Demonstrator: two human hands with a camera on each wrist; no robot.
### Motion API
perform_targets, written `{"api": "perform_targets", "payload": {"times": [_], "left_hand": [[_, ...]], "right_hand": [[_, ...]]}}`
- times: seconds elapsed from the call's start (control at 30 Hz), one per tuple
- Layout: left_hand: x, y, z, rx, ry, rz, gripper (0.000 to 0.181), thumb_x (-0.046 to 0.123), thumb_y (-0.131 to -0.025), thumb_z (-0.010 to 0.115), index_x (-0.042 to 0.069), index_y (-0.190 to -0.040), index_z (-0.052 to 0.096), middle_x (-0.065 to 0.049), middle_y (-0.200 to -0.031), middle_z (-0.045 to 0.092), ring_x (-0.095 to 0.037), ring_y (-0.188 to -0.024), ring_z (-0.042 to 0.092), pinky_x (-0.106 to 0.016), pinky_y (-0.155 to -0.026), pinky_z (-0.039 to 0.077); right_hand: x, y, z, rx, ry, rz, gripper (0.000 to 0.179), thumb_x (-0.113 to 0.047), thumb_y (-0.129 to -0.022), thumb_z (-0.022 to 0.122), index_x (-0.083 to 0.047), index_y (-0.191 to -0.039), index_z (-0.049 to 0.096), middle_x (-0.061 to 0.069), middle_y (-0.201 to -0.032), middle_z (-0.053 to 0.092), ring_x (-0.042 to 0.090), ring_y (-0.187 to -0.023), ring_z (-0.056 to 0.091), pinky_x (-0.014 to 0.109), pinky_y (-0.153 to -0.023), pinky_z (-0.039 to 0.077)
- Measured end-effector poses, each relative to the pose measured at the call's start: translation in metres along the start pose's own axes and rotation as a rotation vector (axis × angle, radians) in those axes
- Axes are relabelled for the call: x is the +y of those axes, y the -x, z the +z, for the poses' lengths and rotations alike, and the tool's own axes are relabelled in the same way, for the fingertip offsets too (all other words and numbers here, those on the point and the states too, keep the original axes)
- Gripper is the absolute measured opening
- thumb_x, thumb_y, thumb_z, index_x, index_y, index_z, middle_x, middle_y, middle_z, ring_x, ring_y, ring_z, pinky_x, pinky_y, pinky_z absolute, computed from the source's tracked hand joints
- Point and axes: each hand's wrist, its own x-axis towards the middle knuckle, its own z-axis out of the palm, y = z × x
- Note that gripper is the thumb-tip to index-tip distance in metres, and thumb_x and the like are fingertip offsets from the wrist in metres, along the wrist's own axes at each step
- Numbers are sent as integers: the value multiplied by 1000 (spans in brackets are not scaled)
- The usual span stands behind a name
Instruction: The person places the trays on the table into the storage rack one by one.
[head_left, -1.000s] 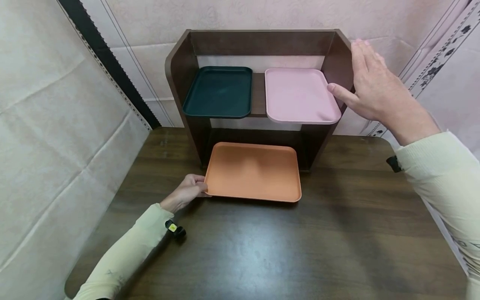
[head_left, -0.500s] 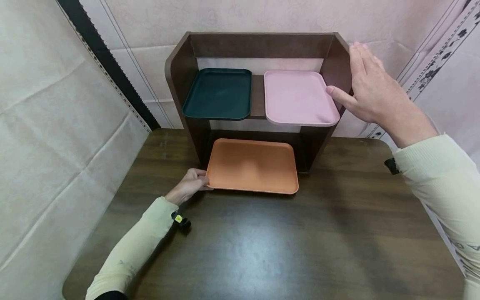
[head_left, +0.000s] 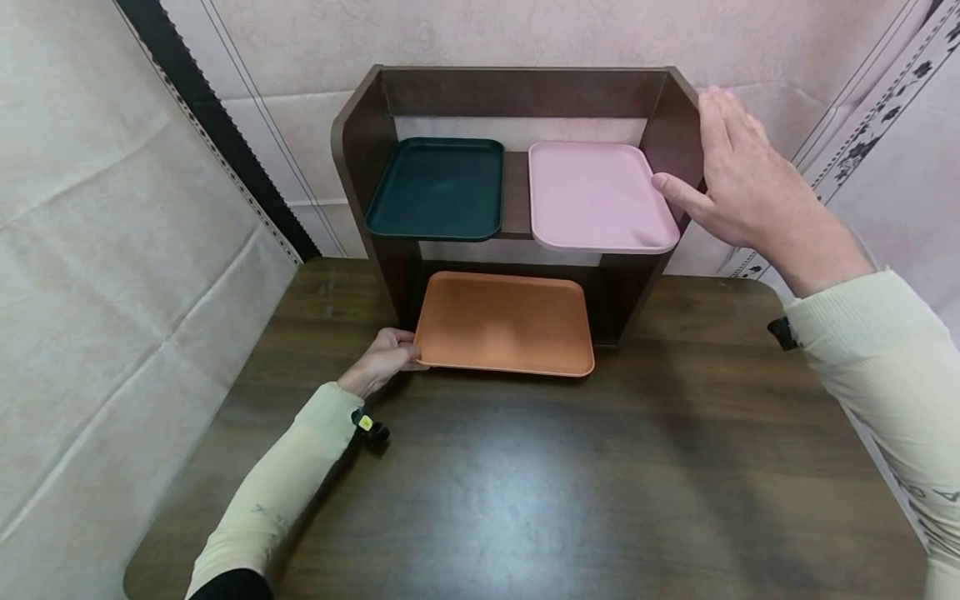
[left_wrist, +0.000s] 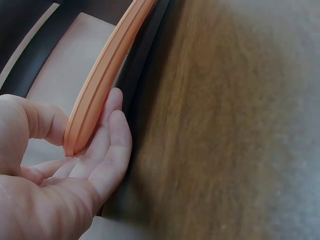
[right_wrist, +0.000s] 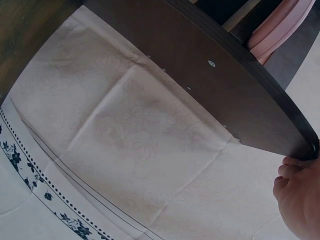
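Observation:
My left hand [head_left: 384, 358] grips the front left corner of an orange tray [head_left: 506, 325]. In the left wrist view, the thumb lies over the rim and the fingers [left_wrist: 117, 135] sit beneath the tray's edge. The tray's rear part is in the lower opening of a dark brown shelf unit [head_left: 525, 90], and its front sticks out toward me. My right hand [head_left: 750, 179] rests at the unit's right side panel [right_wrist: 215, 75], fingers straight along the outside, thumb at the front edge beside a pink tray [head_left: 600, 196].
A dark green tray [head_left: 442, 187] lies left of the pink one on the upper shelf. Both overhang the shelf's front edge. The unit stands at the back of a brown wooden table [head_left: 510, 492], with pale patterned cloth [head_left: 525, 29] hanging behind and at the sides.
The left hand and the orange tray have moved away from me, farther into the lower opening. The right hand stays at the side panel.

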Motion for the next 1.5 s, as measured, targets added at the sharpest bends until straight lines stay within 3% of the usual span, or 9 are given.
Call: {"api": "perform_targets", "payload": {"times": [0.2,0.5,0.7,0.9,1.0,1.23,1.5], "left_hand": [[-2,-8,-1,-5,20,3,38,-1,-106,46,-15,-139,57,-29,-129,68,-14,-96,77,-32,-90,65],[1,-15,3,26,47,-13,38,-2,-105,48,-15,-140,57,-34,-135,64,-16,-96,77,-32,-90,65],[4,-14,4,22,67,-39,42,-2,-106,45,-16,-145,50,-36,-142,58,-17,-101,76,-34,-95,64],[6,-8,6,31,108,-75,52,-2,-106,46,-19,-153,32,-39,-149,49,-19,-106,74,-39,-103,60],[7,-7,7,44,123,-88,47,-3,-106,48,-20,-148,36,-38,-142,52,-17,-97,76,-39,-101,61],[5,-4,7,65,155,-91,27,-4,-106,53,-17,-130,52,-22,-115,58,-14,-85,77,-36,-95,64],[1,-4,6,69,189,-70,38,-2,-107,52,-22,-139,48,-36,-140,55,-15,-94,77,-40,-104,58]], "right_hand": [[0,0,1,3,-9,-1,100,-56,-107,43,3,-166,-12,27,-175,-10,42,-165,-10,56,-135,-4],[0,0,1,-1,-11,4,100,-57,-107,42,3,-166,-13,26,-175,-11,41,-165,-11,55,-135,-4],[-1,0,1,-7,-10,10,100,-57,-107,41,2,-166,-14,26,-175,-13,40,-165,-12,56,-135,-5],[-1,1,1,-8,-13,10,100,-56,-108,41,2,-166,-15,25,-175,-14,40,-165,-12,55,-135,-6],[0,1,1,-8,-12,13,100,-56,-108,41,2,-166,-15,25,-175,-14,40,-165,-12,55,-135,-5],[0,1,0,1,-19,14,99,-55,-107,42,1,-166,-14,25,-176,-12,40,-165,-11,56,-135,-4],[-1,1,0,-3,-17,14,99,-56,-108,42,1,-166,-14,25,-175,-13,41,-165,-12,57,-135,-4]]}}
